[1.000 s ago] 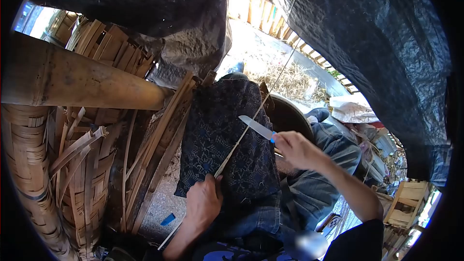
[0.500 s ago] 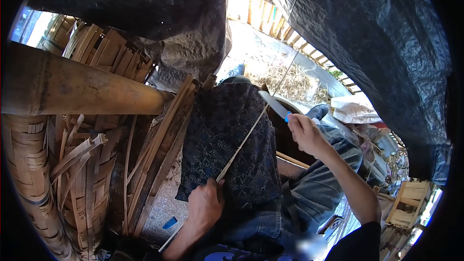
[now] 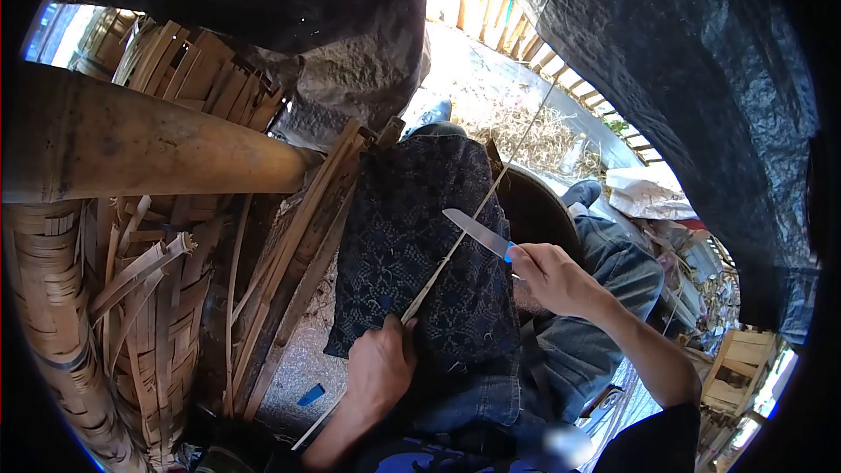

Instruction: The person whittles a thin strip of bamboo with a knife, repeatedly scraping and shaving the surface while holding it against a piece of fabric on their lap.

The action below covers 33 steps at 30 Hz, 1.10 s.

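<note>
My left hand (image 3: 380, 366) is closed around a long thin bamboo strip (image 3: 431, 285), which slants up and to the right across my lap. My right hand (image 3: 561, 278) grips a knife (image 3: 477, 232) by its blue handle. The blade overlaps the strip in this view, its tip pointing to the upper left. Beneath both lies a dark patterned cloth (image 3: 412, 219), spread over my leg. The strip's lower end shows behind my left wrist, while its far end runs up toward the dark sheeting.
A thick bamboo pole (image 3: 166, 144) juts in from the left, above woven bamboo baskets (image 3: 171, 333). Split bamboo lengths (image 3: 293, 271) lean beside the cloth. Black plastic sheeting (image 3: 674, 61) hangs overhead. A small blue piece (image 3: 311, 395) lies on the ground, and a wooden crate (image 3: 741, 370) stands at right.
My right hand has brought the knife down and left along the strip, closer to my left hand. The left hand keeps its hold, and the view has shifted slightly.
</note>
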Tool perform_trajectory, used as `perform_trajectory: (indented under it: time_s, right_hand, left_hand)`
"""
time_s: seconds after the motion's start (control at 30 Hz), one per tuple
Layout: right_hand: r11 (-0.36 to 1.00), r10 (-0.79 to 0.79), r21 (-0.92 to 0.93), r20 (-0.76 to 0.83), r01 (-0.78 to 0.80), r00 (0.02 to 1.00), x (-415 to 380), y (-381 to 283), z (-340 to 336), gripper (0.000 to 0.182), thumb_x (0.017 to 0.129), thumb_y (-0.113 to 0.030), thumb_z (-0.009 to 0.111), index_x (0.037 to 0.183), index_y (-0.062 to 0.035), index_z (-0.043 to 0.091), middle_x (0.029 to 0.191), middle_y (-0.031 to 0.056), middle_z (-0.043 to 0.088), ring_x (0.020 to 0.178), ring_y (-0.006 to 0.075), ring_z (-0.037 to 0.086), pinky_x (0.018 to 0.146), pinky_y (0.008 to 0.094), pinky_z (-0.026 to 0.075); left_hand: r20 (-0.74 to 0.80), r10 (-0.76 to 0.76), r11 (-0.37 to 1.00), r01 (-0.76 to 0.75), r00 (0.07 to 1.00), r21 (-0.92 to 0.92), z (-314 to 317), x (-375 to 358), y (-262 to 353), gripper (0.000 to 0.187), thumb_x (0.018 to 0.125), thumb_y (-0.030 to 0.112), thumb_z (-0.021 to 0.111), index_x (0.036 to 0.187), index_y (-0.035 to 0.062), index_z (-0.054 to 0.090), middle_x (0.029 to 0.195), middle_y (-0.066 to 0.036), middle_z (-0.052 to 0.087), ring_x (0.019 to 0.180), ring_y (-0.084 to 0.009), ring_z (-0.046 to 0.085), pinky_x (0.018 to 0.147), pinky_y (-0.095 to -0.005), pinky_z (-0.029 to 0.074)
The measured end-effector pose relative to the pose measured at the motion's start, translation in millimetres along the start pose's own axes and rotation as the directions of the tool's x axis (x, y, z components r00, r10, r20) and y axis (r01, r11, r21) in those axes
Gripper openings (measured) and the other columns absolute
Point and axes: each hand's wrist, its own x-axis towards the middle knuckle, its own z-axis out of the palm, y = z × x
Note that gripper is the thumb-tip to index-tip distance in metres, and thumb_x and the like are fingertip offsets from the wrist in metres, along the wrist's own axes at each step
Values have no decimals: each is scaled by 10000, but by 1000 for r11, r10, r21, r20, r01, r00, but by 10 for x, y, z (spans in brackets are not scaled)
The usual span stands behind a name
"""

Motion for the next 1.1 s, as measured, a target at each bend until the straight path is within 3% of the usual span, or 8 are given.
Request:
perform_trajectory:
  time_s: [0.17, 0.37, 0.5, 0.6, 0.63, 0.7, 0.83, 1.1]
  right_hand:
    - [985, -6, -170, -207, -30, 978, 204, 207, -151, 325, 988, -242, 420, 820, 13, 531, 565, 172, 502, 476, 291, 522, 497, 419, 396]
    - [992, 124, -22, 60, -123, 991, 94, -53, -143, 388, 992, -288, 413, 801, 26, 537, 555, 174, 503, 462, 242, 511, 471, 391, 377]
    - [995, -29, -97, -219, 7, 975, 202, 131, -124, 424, 991, -323, 409, 784, 26, 531, 558, 158, 486, 494, 223, 528, 472, 389, 388]
    - [969, 245, -142, 427, -203, 871, 19, -303, 43, 445, 993, -377, 383, 835, 8, 539, 598, 135, 545, 534, 230, 555, 508, 393, 435]
    - [991, -17, -125, 254, 50, 967, -22, -158, 189, 459, 997, -394, 351, 830, -11, 538, 580, 94, 518, 509, 187, 523, 478, 372, 424]
    - [954, 263, 90, 214, -287, 941, 63, -199, 78, 480, 998, -413, 339, 792, -27, 536, 561, 50, 473, 488, 139, 476, 447, 345, 396]
    - [973, 192, 169, -191, -160, 963, 257, 144, -160, 442, 1005, -357, 345, 748, -32, 497, 550, 17, 441, 479, 113, 426, 434, 311, 332]
    - [987, -159, -63, -177, 150, 971, -27, -84, 157, 313, 972, -203, 470, 738, 1, 506, 520, 191, 491, 390, 259, 510, 401, 381, 346]
  left_hand:
    - [-9, 3, 1000, -3, 1000, -17, 12, 2, 21, 312, 933, 231, 491, 741, -14, 509, 578, -270, 565, 568, -456, 585, 550, -516, 472]
    - [-28, 18, 1000, -18, 999, 0, 16, 4, -1, 317, 933, 240, 492, 747, -16, 513, 581, -272, 566, 570, -453, 587, 550, -518, 474]
    - [-50, -15, 1000, 14, 999, -18, 36, 22, 28, 299, 926, 190, 500, 709, -16, 493, 583, -275, 544, 584, -472, 557, 543, -530, 438]
    - [-38, 8, 1000, -8, 999, -18, 49, 16, -8, 325, 932, 250, 497, 739, -11, 508, 574, -262, 567, 562, -447, 588, 540, -511, 477]
    - [-52, 4, 1000, -4, 999, -11, 73, 30, -24, 328, 932, 252, 498, 736, -11, 506, 572, -259, 567, 558, -448, 586, 538, -510, 477]
    - [-58, 12, 1000, -12, 998, -4, 93, 36, -29, 330, 932, 253, 499, 733, -10, 504, 570, -256, 567, 554, -448, 585, 535, -509, 477]
    - [-74, 1, 999, -4, 997, -36, 64, -1, -25, 316, 929, 228, 503, 726, -14, 502, 577, -266, 555, 565, -460, 568, 537, -517, 461]
    - [-74, 5, 998, -10, 997, -63, 48, 23, -2, 311, 930, 210, 502, 724, -23, 509, 587, -278, 543, 585, -469, 556, 543, -522, 443]
